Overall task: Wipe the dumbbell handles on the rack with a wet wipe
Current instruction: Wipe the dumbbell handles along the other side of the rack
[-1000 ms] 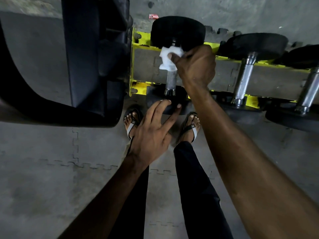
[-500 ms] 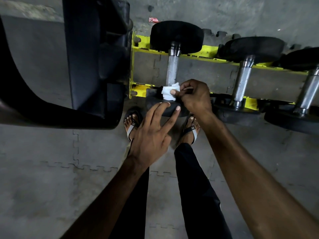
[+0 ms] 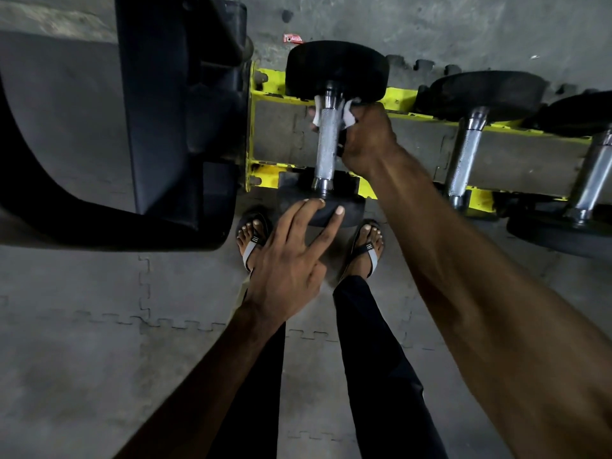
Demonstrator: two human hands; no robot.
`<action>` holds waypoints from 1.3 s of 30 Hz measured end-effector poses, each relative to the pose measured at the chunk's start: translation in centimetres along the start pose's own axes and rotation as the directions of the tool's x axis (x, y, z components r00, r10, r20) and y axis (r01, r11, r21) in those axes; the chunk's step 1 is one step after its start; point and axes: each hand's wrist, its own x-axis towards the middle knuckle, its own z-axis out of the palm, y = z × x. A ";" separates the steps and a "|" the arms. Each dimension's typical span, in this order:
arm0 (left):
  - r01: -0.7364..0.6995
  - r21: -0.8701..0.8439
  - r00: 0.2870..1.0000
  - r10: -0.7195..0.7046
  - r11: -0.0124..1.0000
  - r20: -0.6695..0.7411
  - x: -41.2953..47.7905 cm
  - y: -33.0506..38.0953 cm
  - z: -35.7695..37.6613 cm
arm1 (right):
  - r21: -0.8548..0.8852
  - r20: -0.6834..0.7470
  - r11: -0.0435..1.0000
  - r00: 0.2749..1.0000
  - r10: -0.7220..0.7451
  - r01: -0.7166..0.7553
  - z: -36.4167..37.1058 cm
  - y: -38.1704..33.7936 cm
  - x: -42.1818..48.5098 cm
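A dumbbell with a knurled steel handle (image 3: 326, 144) and black round heads lies across the yellow rack (image 3: 400, 96). My right hand (image 3: 366, 140) reaches under the handle's far end, its fingers curled round it with the white wet wipe (image 3: 349, 114) wrapped beneath; the wipe shows on both sides of the bar. My left hand (image 3: 291, 260) rests with straight fingers on the dumbbell's near black head (image 3: 344, 212).
Two more dumbbells with steel handles (image 3: 465, 157) lie on the rack to the right. A large black machine part (image 3: 159, 104) stands close on the left. My sandalled feet (image 3: 251, 240) stand on grey interlocking floor mats under the rack's front.
My right hand slid the wipe from the handle's near end back up to its far end and now wraps under the bar. My left hand stayed on the near head.
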 end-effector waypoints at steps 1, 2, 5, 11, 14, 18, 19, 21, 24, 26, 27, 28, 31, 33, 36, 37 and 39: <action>0.001 -0.002 1.000 -0.001 1.000 0.004 0.0 0.0 0.0 | 0.112 0.033 0.993 0.999 0.025 -0.029 -0.4 0.3 0.6; 0.002 -0.003 1.000 -0.001 1.000 0.008 0.0 0.0 0.0 | 0.206 0.082 0.975 0.994 0.074 -0.089 -0.8 0.4 0.9; -0.002 0.006 1.000 0.002 1.000 0.010 0.0 -0.1 0.1 | 0.116 0.201 0.987 0.976 0.088 -0.113 -1.5 0.6 1.3; 0.005 -0.002 1.000 -0.005 1.000 -0.003 -0.1 0.0 0.3 | -0.260 0.085 0.956 0.989 -0.119 0.138 -1.5 1.7 0.6; 0.008 0.000 1.000 -0.008 1.000 -0.015 -0.1 0.1 0.6 | -0.430 0.030 0.895 0.993 -0.114 0.116 -3.4 2.1 0.4; 0.011 0.024 0.999 -0.010 1.000 -0.040 -0.1 0.3 0.9 | -0.725 0.159 0.633 0.960 -0.228 0.271 -5.9 2.1 -1.4; 0.011 0.031 0.999 -0.010 0.999 -0.044 -0.2 0.4 1.0 | -0.773 0.220 0.553 0.949 -0.226 0.311 -6.3 2.4 -2.2; 0.017 0.035 0.999 -0.016 0.999 -0.049 -0.1 0.5 1.0 | -0.810 0.263 0.485 0.943 -0.204 0.330 -6.6 3.1 -3.0; 0.036 0.028 0.997 -0.034 0.999 -0.065 -0.1 0.7 1.0 | -0.841 0.254 0.433 0.943 -0.214 0.325 -6.2 3.7 -3.5; 0.040 0.023 0.996 -0.038 0.999 -0.080 -0.2 0.9 1.1 | -0.885 0.215 0.364 0.948 -0.236 0.292 -6.1 3.7 -3.3; 0.039 0.021 0.995 -0.037 0.999 -0.088 -0.2 1.0 1.2 | -0.912 0.175 0.323 0.953 -0.248 0.252 -6.0 3.8 -3.1; 0.040 0.016 0.995 -0.039 0.999 -0.095 -0.2 1.1 1.2 | -0.934 0.128 0.292 0.957 -0.260 0.205 -5.8 4.0 -3.0; 0.062 -0.001 0.992 -0.062 0.998 -0.112 0.0 1.5 1.3 | -0.959 0.019 0.256 0.933 -0.360 0.118 -5.3 4.7 -3.3; 0.059 0.000 0.990 -0.059 0.998 -0.128 -0.1 1.7 1.4 | -0.964 0.009 0.234 0.894 -0.449 0.127 -5.2 5.0 -3.9; 0.054 0.003 0.990 -0.053 0.999 -0.129 -0.1 1.8 1.4 | -0.954 0.003 0.260 0.870 -0.494 0.151 -5.5 4.4 -4.7; 0.060 0.009 0.991 -0.059 0.998 -0.124 -0.1 1.9 1.4 | -0.947 0.024 0.270 0.874 -0.485 0.175 -5.9 4.1 -5.0; 0.094 0.032 0.991 -0.091 0.995 -0.097 -0.2 2.3 1.2 | -0.905 0.076 0.344 0.891 -0.448 0.250 -6.9 3.4 -5.7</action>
